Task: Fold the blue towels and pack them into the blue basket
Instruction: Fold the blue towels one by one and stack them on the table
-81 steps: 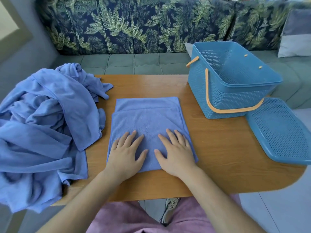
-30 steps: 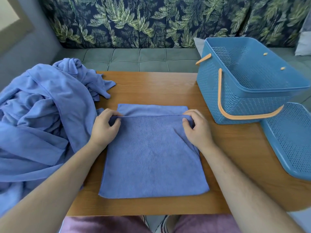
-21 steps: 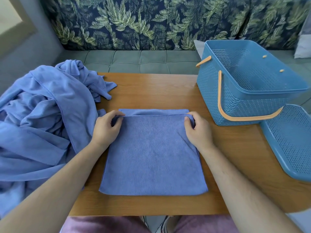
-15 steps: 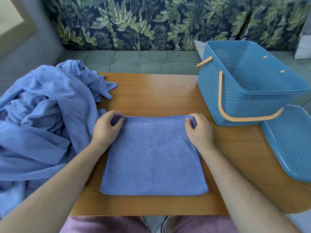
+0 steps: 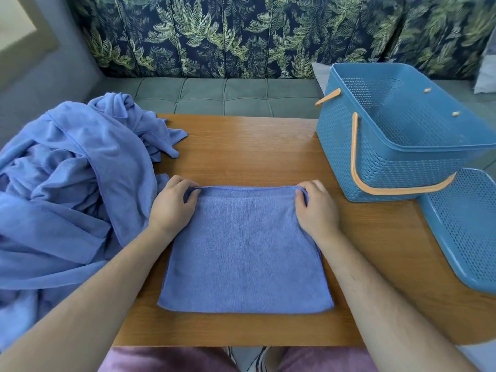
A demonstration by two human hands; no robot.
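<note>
Kai: Top layer's far edge is now sitting flush with the layer under it. A second ago a strip of the lower layer was showing past it.

Rui: Fingers?

Kai: Left fingers (image 5: 192, 194) and right fingers (image 5: 302, 196) are curling over that far edge and pinching it. The left hand (image 5: 171, 208) is holding the left corner, the right hand (image 5: 318, 210) the right one.

Rui: Towel?

Kai: The folded towel (image 5: 244, 251) is lying flat on the table (image 5: 241, 146), running from the fingers back toward the person, with the pinched edge running left to right.

Rui: Next move?

Kai: I'm guessing another fold, or straight into the blue basket (image 5: 402, 146). It's standing to the right of and beyond the right hand, mouth up, so that hand is the nearer one. The unfolded pile (image 5: 67, 183) is lying by the left hand, away from the basket.
</note>
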